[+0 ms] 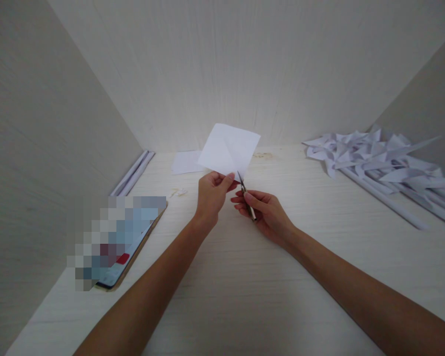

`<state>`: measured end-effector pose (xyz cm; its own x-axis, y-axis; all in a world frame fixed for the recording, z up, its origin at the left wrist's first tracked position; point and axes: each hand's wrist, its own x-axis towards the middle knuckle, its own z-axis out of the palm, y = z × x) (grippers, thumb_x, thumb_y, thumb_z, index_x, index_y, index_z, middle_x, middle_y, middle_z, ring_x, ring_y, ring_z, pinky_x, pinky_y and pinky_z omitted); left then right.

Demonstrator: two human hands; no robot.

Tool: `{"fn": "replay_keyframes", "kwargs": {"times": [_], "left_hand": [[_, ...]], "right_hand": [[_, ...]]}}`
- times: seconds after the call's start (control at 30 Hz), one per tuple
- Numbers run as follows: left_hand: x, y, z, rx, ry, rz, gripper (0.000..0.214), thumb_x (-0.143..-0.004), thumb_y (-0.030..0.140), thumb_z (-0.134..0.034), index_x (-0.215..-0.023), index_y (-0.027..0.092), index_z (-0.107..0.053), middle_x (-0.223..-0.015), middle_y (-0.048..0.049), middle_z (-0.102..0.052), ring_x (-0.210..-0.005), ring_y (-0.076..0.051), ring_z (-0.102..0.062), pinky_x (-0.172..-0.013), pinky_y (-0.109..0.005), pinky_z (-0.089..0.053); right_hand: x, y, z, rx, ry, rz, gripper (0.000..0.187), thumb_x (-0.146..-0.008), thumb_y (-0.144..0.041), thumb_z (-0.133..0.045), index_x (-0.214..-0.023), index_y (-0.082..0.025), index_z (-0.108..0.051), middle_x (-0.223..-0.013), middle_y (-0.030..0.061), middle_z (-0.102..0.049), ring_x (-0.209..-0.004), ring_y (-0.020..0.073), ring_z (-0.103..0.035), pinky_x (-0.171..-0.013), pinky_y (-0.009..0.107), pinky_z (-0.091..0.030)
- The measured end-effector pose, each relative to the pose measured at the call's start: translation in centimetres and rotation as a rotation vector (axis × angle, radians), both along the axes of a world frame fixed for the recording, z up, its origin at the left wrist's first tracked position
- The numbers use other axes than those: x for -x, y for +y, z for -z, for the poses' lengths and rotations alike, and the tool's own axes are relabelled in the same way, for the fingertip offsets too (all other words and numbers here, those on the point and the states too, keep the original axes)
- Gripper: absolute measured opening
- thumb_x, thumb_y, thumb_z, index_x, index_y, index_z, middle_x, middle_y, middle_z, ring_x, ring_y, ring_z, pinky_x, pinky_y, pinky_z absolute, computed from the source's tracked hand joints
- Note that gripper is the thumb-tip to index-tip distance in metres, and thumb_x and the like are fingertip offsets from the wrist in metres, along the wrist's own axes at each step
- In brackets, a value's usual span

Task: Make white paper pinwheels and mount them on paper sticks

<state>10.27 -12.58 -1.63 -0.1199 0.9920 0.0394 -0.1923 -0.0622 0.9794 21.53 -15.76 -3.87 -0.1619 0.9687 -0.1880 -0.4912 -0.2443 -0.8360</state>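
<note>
A white square sheet of paper (230, 147) with a diagonal crease is held up off the table. My left hand (212, 194) pinches its near edge between thumb and fingers. In my right hand (264, 211) is a small pair of scissors (249, 203), its handles partly hidden by my fingers. The blades point up and away, with the tip at the paper's near corner. Whether the blades are cutting into the sheet I cannot tell.
White paper (185, 162) lies at the back, behind the held sheet. Rolled paper tubes (133, 173) and a partly blurred phone (133, 247) are at left. Several paper pinwheels (356, 153) with paper sticks (385, 198) are piled at right. Walls rise behind and on both sides.
</note>
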Motion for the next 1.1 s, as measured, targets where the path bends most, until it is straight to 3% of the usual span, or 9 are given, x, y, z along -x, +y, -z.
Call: {"fn": "replay_keyframes", "kwargs": {"times": [1.1], "left_hand": [[-0.04, -0.03, 0.26, -0.030, -0.014, 0.011, 0.017, -0.066, 0.018, -0.061, -0.054, 0.013, -0.051, -0.055, 0.0000, -0.059, -0.059, -0.011, -0.061, -0.066, -0.028, -0.050]], "right_hand": [[0.04, -0.06, 0.09, -0.044, 0.005, -0.015, 0.021, -0.054, -0.031, -0.075, -0.065, -0.014, -0.068, -0.059, 0.0011, -0.064, -0.052, 0.0061, -0.055, -0.054, 0.020, -0.044]]}}
